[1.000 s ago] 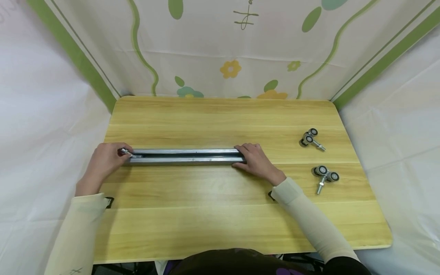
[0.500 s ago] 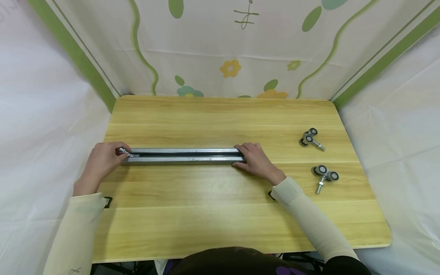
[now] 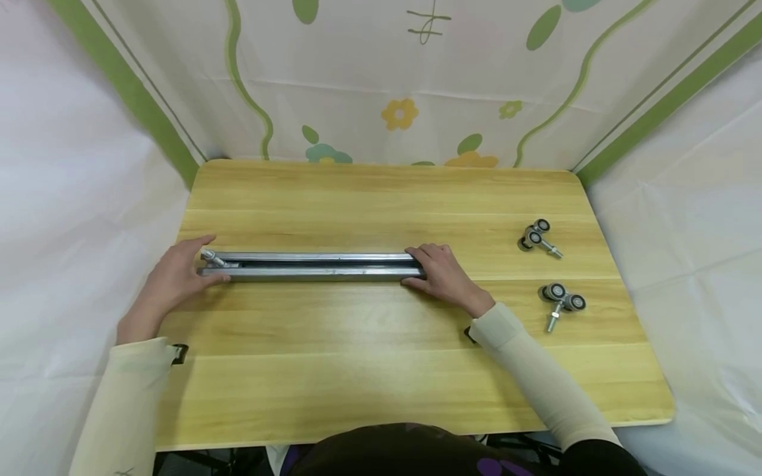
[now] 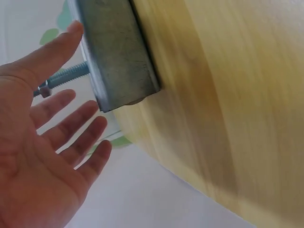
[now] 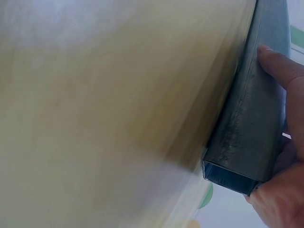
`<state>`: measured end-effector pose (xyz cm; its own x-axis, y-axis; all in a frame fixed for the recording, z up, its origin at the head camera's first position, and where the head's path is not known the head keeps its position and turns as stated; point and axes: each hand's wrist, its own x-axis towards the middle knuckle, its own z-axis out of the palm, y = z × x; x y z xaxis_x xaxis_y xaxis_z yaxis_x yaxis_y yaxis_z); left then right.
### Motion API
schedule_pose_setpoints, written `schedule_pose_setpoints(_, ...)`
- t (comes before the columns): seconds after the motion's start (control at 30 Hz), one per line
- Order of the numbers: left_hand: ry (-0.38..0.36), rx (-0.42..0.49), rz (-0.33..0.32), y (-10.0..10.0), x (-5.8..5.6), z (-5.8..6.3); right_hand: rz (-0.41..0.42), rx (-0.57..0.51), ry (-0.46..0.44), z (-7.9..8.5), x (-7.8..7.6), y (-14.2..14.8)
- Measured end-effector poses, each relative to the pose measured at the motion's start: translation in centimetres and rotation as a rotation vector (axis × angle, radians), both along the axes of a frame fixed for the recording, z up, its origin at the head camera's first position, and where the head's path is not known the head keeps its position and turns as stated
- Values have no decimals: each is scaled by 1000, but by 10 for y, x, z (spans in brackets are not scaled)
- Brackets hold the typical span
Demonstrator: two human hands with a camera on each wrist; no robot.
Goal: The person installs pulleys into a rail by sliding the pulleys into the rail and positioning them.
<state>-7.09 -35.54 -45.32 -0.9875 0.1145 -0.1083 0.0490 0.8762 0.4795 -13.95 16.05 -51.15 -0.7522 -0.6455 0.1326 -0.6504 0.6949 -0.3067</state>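
A metal channel rail (image 3: 321, 272) lies lengthwise across the table, its slot facing up. At its left end a threaded bolt (image 3: 215, 258) pokes out of the slot, also seen as a bolt (image 4: 71, 72) in the left wrist view; what it joins inside the rail is hidden. Around that end my left hand (image 3: 172, 281) is spread, fingers apart, with the thumb along the rail's near side. My right hand (image 3: 443, 279) grips the right end, thumb on the near side and fingers over the far side. That hollow end (image 5: 228, 178) shows in the right wrist view.
Two roller trolleys with threaded bolts lie on the right of the table: one trolley (image 3: 538, 238) farther back, the other trolley (image 3: 559, 302) nearer. The wooden table (image 3: 357, 370) has white cloth walls (image 3: 357, 73) at its back and sides.
My left hand has let go of the bolt and spread its fingers around the rail end. The rail's left end has shifted slightly left. My right hand keeps its grip.
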Motion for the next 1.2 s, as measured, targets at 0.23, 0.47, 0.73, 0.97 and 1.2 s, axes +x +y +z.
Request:
schedule_pose_setpoints(0.23,-43,-11,-25,-4,-3,-8,16,-7,12,-1,-2,-1)
schedule_pose_setpoints(0.47,-72,4,0,-5,-4,-13,36,-10,5,1,-3,-4)
schedule_pose_setpoints(0.73,-85,32,7,-6,-7,-21,48,22,-65,8,-2,1)
schedule_pose_setpoints(0.97,-62,50,12,-6,-9,-24,33,5,-81,15,0,10)
schedule_pose_setpoints(1.2,-66,59,12,-7,-9,-26,-14,13,-93,18,5,30)
